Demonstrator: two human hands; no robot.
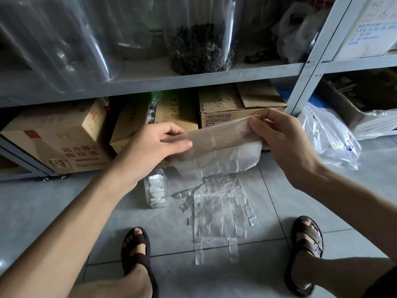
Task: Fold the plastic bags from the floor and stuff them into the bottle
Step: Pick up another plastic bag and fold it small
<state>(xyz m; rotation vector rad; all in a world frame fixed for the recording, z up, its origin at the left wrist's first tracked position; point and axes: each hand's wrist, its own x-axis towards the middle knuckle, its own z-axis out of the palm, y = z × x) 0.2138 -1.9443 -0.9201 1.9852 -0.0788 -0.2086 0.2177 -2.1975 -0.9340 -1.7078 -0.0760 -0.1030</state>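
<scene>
- Two feet in brown sandals, one point(137, 252) at the bottom centre of the frame and one point(307, 248) at the bottom right, stood on the grey tiled floor point(53, 211).
- Between the feet lay a stack of flat clear plastic bags point(217, 214), overlapping so that their number could not be counted. The top bag's long axis ran from the bottom of the frame toward the top, with its two handle strips pointing at the bottom edge.
- One clear bottle point(155, 190) sat on the floor just left of the stack, under the left forearm, and it held white folded pieces. Which way its mouth faced could not be told.
- Two bare hands were raised above the floor at mid-frame and held one translucent bag point(225, 145) between them.
- The left hand point(159, 143) pinched the bag's left end between thumb and fingers. The right hand point(279, 136) pinched its right end, with the fingers curled over the top edge.
- The held bag's folded upper band had its long axis left to right, rising slightly toward the right, and the rest hung down beneath it.
- One printed white plastic bag point(330, 138) lay crumpled on the floor at the right.
- At least four cardboard boxes point(58, 143) stood under the grey metal shelf point(150, 82).
- One clear jar of dark dried matter point(202, 44) stood on the shelf at the top centre.
</scene>
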